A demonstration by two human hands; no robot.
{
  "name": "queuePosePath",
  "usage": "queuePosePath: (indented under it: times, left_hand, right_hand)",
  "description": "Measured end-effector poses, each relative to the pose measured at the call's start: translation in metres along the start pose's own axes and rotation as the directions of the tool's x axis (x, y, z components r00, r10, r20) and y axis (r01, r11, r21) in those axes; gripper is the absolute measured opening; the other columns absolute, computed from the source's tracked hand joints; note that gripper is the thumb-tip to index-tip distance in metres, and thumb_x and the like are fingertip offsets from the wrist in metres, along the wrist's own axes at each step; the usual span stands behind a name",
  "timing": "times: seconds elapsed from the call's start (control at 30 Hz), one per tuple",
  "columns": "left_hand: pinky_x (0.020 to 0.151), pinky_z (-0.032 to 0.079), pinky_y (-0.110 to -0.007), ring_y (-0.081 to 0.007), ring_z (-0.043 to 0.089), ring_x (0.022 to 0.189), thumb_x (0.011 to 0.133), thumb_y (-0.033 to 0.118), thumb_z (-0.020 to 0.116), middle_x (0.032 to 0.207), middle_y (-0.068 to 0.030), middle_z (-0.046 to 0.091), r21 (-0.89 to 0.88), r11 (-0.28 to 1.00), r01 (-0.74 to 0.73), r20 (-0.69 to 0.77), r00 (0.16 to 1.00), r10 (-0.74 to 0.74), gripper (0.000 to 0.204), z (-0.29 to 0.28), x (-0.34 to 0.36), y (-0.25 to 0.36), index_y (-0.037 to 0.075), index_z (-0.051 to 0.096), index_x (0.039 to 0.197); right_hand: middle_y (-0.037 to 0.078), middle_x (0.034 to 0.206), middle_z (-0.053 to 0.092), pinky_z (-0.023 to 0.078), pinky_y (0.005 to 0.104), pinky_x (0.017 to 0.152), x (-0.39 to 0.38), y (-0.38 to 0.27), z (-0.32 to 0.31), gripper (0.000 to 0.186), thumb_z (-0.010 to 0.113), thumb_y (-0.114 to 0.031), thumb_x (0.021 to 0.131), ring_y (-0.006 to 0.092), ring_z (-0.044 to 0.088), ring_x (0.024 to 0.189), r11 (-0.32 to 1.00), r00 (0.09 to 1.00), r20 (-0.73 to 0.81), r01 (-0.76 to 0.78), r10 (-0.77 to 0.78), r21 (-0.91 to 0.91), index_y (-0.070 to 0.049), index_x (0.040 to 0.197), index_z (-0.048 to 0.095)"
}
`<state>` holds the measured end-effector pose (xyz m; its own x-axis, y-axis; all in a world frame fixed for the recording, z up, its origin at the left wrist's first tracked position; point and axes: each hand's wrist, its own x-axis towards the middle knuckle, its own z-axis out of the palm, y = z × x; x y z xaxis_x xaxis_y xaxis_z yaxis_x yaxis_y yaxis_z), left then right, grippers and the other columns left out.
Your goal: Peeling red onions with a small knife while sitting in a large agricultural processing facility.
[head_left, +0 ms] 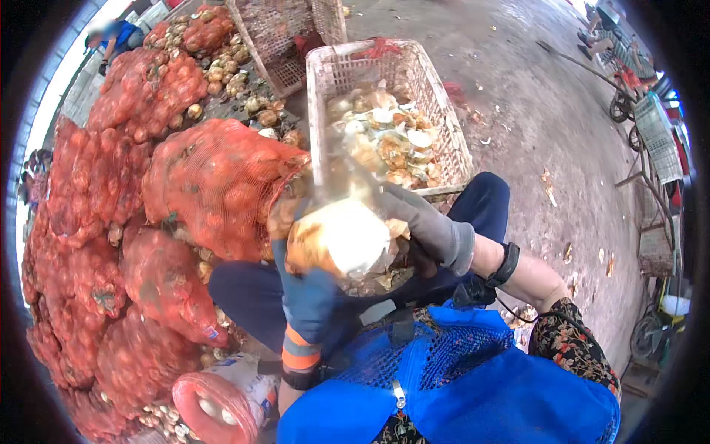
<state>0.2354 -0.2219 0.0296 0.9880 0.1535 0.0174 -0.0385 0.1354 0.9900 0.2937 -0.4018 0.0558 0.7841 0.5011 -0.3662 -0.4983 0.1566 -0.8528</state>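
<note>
My left hand (307,300), in a blue glove with an orange-striped cuff, is closed round a large onion (336,240). Part of its brown skin is off, and a bright white side faces right. Against the onion's right side is my right hand (429,226), in a grey glove with curled fingers. A blurred grey, blade-like streak (356,176) runs up and left from those fingers; motion hides what it is. Loose onion skins (370,285) lie below the hands, between my knees. Just beyond stands a dirty white plastic crate (451,140) with peeled onions (420,138) and skins in it.
Red mesh sacks of onions (214,177) are heaped along the left. Another crate (255,33) leans behind, near loose onions (229,70). A sack with a pink mesh rim (203,385) holds white onions at lower left. Carts (658,140) line the right; a person (122,35) works far left.
</note>
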Motion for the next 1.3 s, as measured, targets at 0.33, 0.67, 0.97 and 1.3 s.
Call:
queuePosePath:
  times: [0.33, 0.67, 0.97, 1.3]
  left_hand:
    - [0.092, 0.046, -0.037, -0.0244, 0.051, 0.112, 0.083, 0.049, 0.058, 0.125, -0.0141, 0.048, 0.016, 0.999, 0.044, 0.124, 0.991, -0.045, 0.071, -0.021, -0.028, -0.022, 0.003, 0.034, 0.132]
    - [0.088, 0.05, -0.039, -0.0281, 0.058, 0.104, 0.083, 0.056, 0.055, 0.12, -0.017, 0.053, -0.435, 0.867, 0.24, 0.267, 0.955, -0.131, 0.077, -0.013, -0.034, -0.018, 0.003, 0.033, 0.133]
    - [0.087, 0.049, -0.042, -0.0303, 0.057, 0.105, 0.086, 0.059, 0.046, 0.123, -0.0203, 0.051, -0.566, 0.64, 0.52, 0.346, 0.854, -0.388, 0.079, -0.008, -0.051, -0.032, -0.003, 0.034, 0.133]
    - [0.091, 0.046, -0.046, -0.0315, 0.052, 0.11, 0.089, 0.049, 0.046, 0.125, -0.018, 0.05, -0.661, 0.609, 0.439, 0.124, 0.864, -0.488, 0.059, -0.003, -0.043, -0.042, 0.004, 0.045, 0.127]
  right_hand:
    - [0.001, 0.088, 0.057, 0.043, 0.0224, 0.066, -0.023, 0.014, 0.001, 0.056, 0.066, -0.032, 0.081, 0.0053, 0.048, 0.078, 0.847, 0.95, 0.124, 0.312, -0.287, -0.431, 0.0, 0.122, 0.047]
    - [0.014, 0.079, 0.059, 0.045, 0.0363, 0.064, -0.02, -0.029, -0.004, 0.056, 0.07, -0.05, 0.072, 0.0256, 0.06, 0.075, 0.581, 0.955, 0.294, 0.268, -0.051, -0.769, 0.0, 0.093, 0.054]
    - [0.007, 0.07, 0.061, 0.045, 0.0313, 0.06, -0.019, -0.019, -0.018, 0.056, 0.08, -0.031, 0.064, 0.0175, 0.059, 0.067, 0.491, 0.889, 0.457, 0.402, -0.01, -0.773, -0.01, 0.113, 0.062]
    - [0.012, 0.08, 0.064, 0.047, 0.0408, 0.067, -0.024, 0.001, -0.018, 0.039, 0.068, -0.045, 0.07, 0.0313, 0.062, 0.077, 0.164, 0.894, 0.405, 0.437, -0.193, -0.885, -0.013, 0.092, 0.064]
